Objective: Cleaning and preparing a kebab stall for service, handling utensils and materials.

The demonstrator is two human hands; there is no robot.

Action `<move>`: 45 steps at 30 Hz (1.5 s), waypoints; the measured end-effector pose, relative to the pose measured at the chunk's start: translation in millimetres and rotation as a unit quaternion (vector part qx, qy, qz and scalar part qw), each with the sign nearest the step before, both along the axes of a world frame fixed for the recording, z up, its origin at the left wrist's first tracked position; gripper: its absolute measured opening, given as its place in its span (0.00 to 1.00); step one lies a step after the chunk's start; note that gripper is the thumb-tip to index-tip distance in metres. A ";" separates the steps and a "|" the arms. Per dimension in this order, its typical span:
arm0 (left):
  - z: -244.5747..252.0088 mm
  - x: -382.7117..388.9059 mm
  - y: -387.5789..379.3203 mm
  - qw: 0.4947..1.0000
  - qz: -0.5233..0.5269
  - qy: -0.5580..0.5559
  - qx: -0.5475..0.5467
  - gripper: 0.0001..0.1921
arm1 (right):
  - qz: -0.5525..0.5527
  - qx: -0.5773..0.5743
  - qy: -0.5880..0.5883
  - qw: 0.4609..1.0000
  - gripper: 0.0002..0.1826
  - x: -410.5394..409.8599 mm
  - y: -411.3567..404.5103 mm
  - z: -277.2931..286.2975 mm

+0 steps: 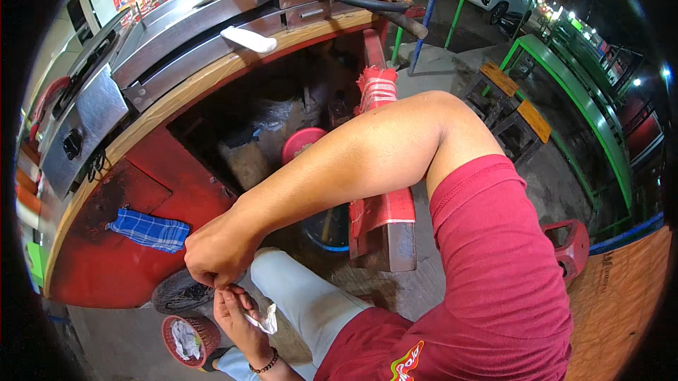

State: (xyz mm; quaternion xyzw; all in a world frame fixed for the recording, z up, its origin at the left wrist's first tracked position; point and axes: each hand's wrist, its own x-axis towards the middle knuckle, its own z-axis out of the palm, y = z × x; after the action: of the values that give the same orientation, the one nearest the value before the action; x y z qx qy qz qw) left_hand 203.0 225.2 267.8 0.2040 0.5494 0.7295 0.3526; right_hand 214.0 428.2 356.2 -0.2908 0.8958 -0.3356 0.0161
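Observation:
My left hand, with a beaded bracelet at its wrist, has a crumpled white tissue tucked in its fingers. My right hand reaches across from the right, knuckles up and fingers curled down. The fingertips of both hands meet; whether anything small is pinched there is hidden. Just beyond my right hand, a blue checked cloth lies against the red panel of a food cart. Below my left hand stands a red plastic wastebasket with crumpled white paper inside.
Above the panel runs a steel cooking counter with a wooden edge and a white folded cloth. A red checked cloth drapes a bench-like beam beside a dark bucket. Wooden stools and a green table stand right.

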 end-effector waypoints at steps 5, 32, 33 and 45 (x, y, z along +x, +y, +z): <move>-15.0 -8.0 -1.1 0.998 -0.012 -0.038 0.051 0.12 | -0.035 0.090 0.035 0.995 0.09 -0.2 -2.4 -0.2; -17.3 -11.0 -1.9 0.996 0.037 -0.044 0.068 0.12 | -0.019 -0.006 0.002 1.000 0.10 6.5 -3.4 -1.6; -17.6 -11.7 -2.6 0.995 0.019 -0.063 0.078 0.12 | -0.018 0.008 0.000 1.000 0.10 4.4 -3.5 -1.1; -15.9 -15.8 -2.6 0.992 -0.027 -0.088 0.081 0.12 | -0.060 0.104 0.042 0.992 0.10 5.2 -6.5 -3.4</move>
State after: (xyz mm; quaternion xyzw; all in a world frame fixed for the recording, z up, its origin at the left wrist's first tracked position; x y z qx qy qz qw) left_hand 187.1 222.6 251.9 0.1813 0.4494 0.7772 0.4014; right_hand 219.3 421.7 352.7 -0.2473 0.9416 -0.2283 -0.0117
